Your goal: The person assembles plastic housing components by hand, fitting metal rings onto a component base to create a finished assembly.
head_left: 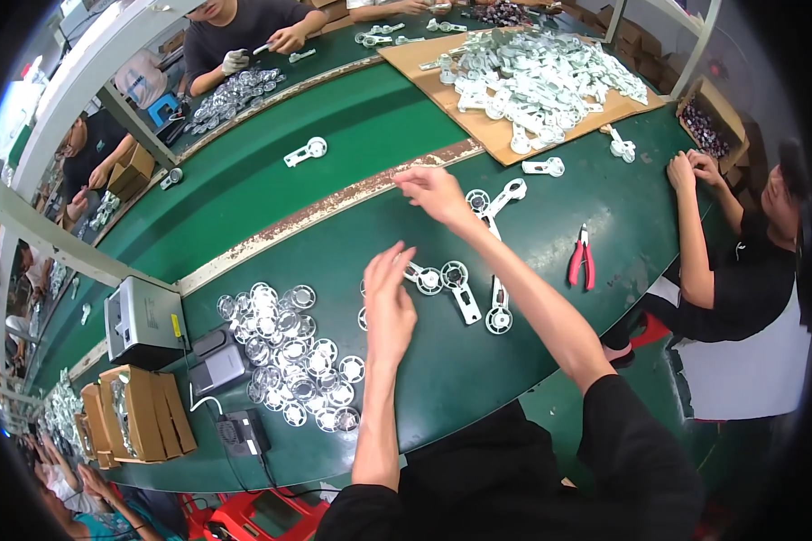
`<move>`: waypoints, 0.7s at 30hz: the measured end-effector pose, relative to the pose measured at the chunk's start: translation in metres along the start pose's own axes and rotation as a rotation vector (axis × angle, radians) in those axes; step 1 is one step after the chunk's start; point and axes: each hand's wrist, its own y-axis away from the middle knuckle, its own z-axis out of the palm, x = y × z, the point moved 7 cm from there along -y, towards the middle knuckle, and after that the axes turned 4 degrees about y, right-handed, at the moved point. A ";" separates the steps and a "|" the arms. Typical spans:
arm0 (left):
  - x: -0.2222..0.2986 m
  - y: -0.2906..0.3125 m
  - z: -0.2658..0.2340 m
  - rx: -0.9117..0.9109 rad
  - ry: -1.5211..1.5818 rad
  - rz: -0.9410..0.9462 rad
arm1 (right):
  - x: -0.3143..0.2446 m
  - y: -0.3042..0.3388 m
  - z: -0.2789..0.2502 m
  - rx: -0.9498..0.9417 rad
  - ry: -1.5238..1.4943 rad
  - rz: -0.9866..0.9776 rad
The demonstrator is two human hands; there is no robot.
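Observation:
My left hand (390, 302) is over the table, its fingers stretched out and slightly apart, with nothing visible in them. Beside it lie white plastic pieces with a round ring head and short handle, one of them (461, 293) just to its right; the hand partly covers others. My right hand (435, 194) reaches out above the painted rail (334, 200), fingers extended to the left and holding nothing I can see. Under my right forearm a long white piece (499, 293) is partly hidden. A single white piece (306, 151) lies on the green belt beyond the rail.
Clear round ring parts (302, 361) are heaped at left, near a grey metal box (143, 323) and cardboard boxes (153, 415). Red-handled pliers (583, 260) lie at right. Cardboard (465, 113) bears a pile of white pieces (541, 86). A co-worker (740, 261) sits at right; others work across the belt.

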 end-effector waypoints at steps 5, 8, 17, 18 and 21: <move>0.012 0.017 0.036 -0.263 -0.249 0.166 | -0.015 0.044 -0.063 -0.024 0.275 -0.005; 0.008 0.014 0.036 -0.282 -0.302 0.103 | -0.021 0.067 -0.093 0.058 0.337 -0.007; -0.010 0.004 -0.032 0.446 0.759 -0.073 | -0.054 0.114 -0.049 -0.095 0.423 -0.210; -0.018 0.001 -0.040 0.484 1.046 -0.062 | -0.061 0.117 -0.033 -0.151 0.426 -0.297; -0.027 0.007 -0.071 0.690 1.040 -0.015 | -0.063 0.118 0.017 -0.306 0.410 -0.386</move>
